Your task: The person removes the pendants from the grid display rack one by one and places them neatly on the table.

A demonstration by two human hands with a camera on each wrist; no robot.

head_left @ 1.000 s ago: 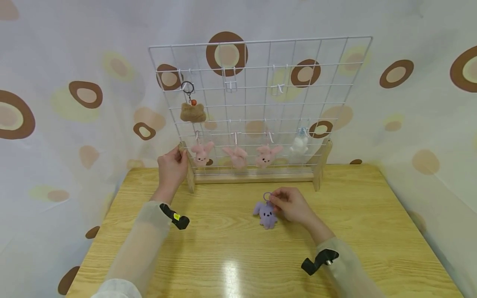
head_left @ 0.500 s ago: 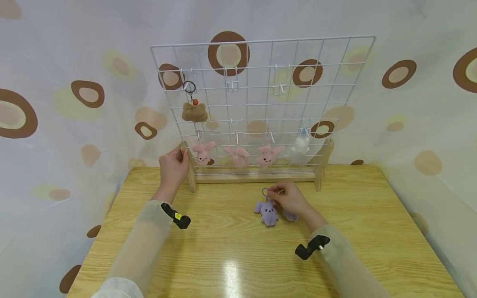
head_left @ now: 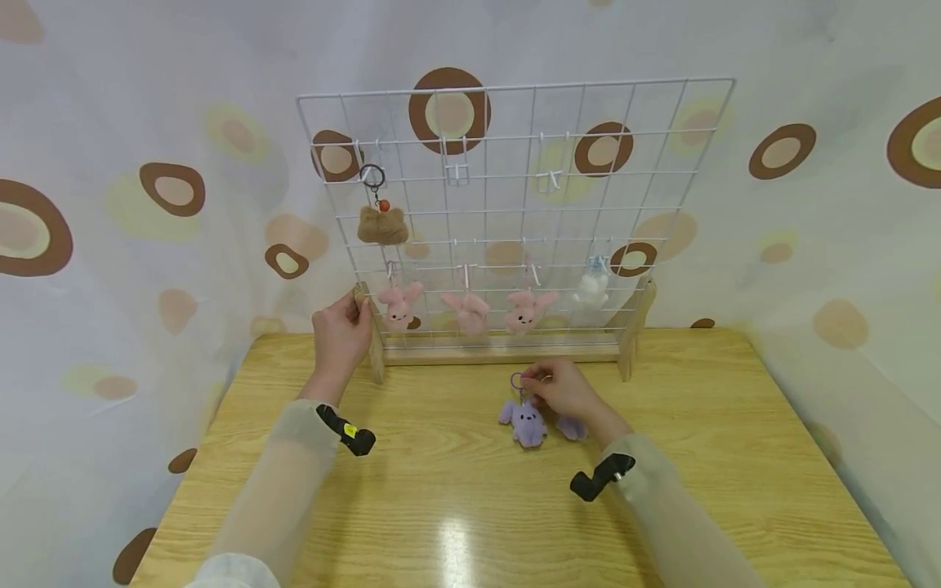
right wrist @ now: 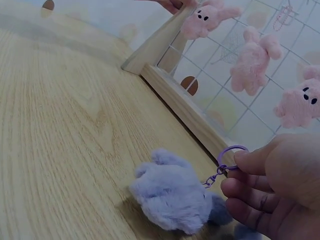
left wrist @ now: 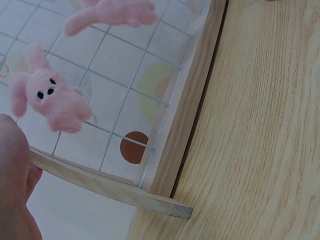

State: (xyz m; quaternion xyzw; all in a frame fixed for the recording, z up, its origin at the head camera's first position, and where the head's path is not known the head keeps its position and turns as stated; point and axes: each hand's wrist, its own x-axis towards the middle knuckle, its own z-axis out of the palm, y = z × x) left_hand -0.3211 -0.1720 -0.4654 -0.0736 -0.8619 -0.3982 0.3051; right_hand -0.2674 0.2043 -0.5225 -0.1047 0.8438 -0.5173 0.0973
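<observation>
My right hand (head_left: 562, 388) pinches the purple ring (right wrist: 231, 156) of a purple plush rabbit keychain (head_left: 528, 425) between thumb and fingers. The rabbit hangs from its short chain, close over the table in front of the rack. Another purple fluffy piece (head_left: 571, 427) shows under the hand, partly hidden by it. My left hand (head_left: 341, 331) grips the top of the left wooden upright (left wrist: 107, 187) of a white wire grid rack (head_left: 515, 86). Beside that hand, a pink plush rabbit (head_left: 399, 308) hangs from a hook.
Two more pink plush keychains, a second one (head_left: 467, 313) and a third one (head_left: 526, 312), hang along the lower row, with a white plush (head_left: 591, 287) at the right. A brown plush keychain (head_left: 382, 226) hangs higher. The rack stands on a wooden table (head_left: 412, 474) before a patterned curtain.
My right hand has shifted slightly left and toward the rack, still pinching the ring. The second purple piece has come into view beneath it. My left hand stays on the upright.
</observation>
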